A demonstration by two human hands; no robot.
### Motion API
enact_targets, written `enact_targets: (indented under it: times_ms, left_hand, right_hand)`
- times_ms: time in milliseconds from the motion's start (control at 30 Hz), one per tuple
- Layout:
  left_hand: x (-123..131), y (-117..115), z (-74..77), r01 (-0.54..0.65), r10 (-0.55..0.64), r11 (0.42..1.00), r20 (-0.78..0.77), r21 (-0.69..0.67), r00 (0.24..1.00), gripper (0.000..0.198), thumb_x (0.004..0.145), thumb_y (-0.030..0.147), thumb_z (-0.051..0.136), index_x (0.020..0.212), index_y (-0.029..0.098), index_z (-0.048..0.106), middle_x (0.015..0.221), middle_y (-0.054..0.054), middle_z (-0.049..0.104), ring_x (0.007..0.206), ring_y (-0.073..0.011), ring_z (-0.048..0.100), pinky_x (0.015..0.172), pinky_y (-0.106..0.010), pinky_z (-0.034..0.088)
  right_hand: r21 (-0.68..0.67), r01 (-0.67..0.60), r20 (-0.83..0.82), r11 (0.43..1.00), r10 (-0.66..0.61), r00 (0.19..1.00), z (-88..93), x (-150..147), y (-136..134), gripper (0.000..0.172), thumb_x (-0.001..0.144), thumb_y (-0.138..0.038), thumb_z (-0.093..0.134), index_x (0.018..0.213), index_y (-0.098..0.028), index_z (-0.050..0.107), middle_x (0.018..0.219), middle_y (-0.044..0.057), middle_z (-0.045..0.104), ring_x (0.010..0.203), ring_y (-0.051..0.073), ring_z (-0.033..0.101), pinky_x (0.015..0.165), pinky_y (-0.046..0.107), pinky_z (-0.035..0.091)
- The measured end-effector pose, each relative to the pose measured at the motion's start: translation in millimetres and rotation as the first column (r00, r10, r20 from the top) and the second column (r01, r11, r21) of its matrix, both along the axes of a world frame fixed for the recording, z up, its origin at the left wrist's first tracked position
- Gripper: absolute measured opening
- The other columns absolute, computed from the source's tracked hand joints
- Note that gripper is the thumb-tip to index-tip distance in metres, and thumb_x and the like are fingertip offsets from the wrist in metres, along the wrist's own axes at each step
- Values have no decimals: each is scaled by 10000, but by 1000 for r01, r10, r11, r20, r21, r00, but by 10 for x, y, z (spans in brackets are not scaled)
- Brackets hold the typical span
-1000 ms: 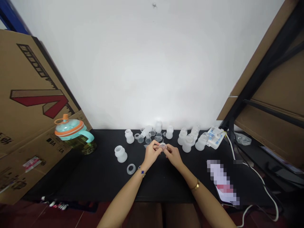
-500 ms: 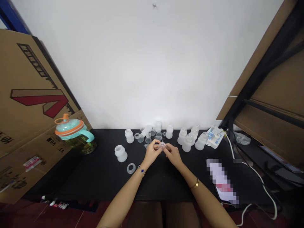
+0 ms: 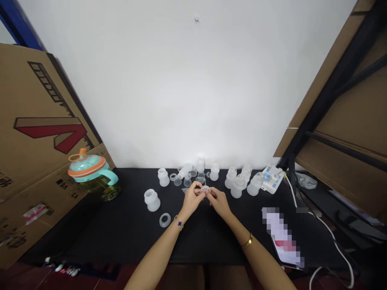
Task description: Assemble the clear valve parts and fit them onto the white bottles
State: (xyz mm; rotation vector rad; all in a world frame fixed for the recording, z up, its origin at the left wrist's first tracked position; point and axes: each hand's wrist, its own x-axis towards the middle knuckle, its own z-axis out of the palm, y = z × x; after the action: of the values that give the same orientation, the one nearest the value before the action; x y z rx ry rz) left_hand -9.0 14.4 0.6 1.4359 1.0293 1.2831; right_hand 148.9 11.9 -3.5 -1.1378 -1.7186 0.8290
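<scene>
Both hands meet over the black table (image 3: 127,229). My left hand (image 3: 191,198) and my right hand (image 3: 218,200) pinch a small clear plastic ring part (image 3: 206,189) between their fingertips. Just behind them lie several small clear cups and caps (image 3: 189,179). A white bottle (image 3: 151,199) stands to the left, with a loose translucent ring (image 3: 165,220) in front of it. Another white bottle (image 3: 163,177) stands farther back. A group of assembled bottles (image 3: 242,181) stands to the right.
A teal and orange jug (image 3: 92,176) stands at the left, against a big cardboard box (image 3: 36,133). A white power strip (image 3: 272,178) with a cable lies at the right. A blurred card (image 3: 282,235) lies near the right front. A black shelf frame (image 3: 329,96) rises on the right.
The view has tilted slightly, so everything sits a little lower in the picture. Both hands stay together on the small clear part, their fingers shifting slightly.
</scene>
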Motion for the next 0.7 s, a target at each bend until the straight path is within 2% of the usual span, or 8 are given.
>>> enact_targets:
  times_ms: [133,267,400,567,700]
  left_hand:
    - [12,-15,1,20,-21,1000,9,22,1000,305,831,411,685,957,211,492,674,8,707,595,-149,665,556,-214,495]
    - [29,-53,26,-28,28,999,-19,16,999,311,859,451,665,981,207,516,729,-7,716,674,-171,701,557,-217,526]
    - [27,-72,54,-59,60,998,-45,36,997,335,874,492,656,995,196,558,786,-27,725,669,-165,699,541,-216,537]
    - [16,-65,66,-111,125,986,-115,121,985,308,882,445,660,1047,190,614,1038,-86,742,793,-182,734,580,-224,556]
    - [15,-41,53,-125,149,982,-165,145,975,318,878,414,664,1101,187,667,1030,-86,747,802,-190,738,634,-258,580]
  right_hand:
    - [0,3,-11,1000,-3,1000,-17,2,9,320,939,-454,527,915,-188,703,554,-43,530,474,126,531,486,217,395]
    - [1,26,-24,1000,-26,999,-20,5,18,320,931,-458,532,928,-189,705,526,-55,489,458,127,522,475,215,384]
    - [-4,49,-12,999,-49,999,1,10,17,355,940,-488,514,918,-186,700,521,-56,484,449,127,522,474,220,361]
    - [-29,96,-4,995,-96,995,2,23,13,344,932,-484,510,884,-190,682,520,-56,478,452,133,525,473,223,365]
    - [-37,116,-37,993,-117,992,-9,25,18,310,919,-465,518,801,-199,622,541,-54,482,462,132,527,477,224,382]
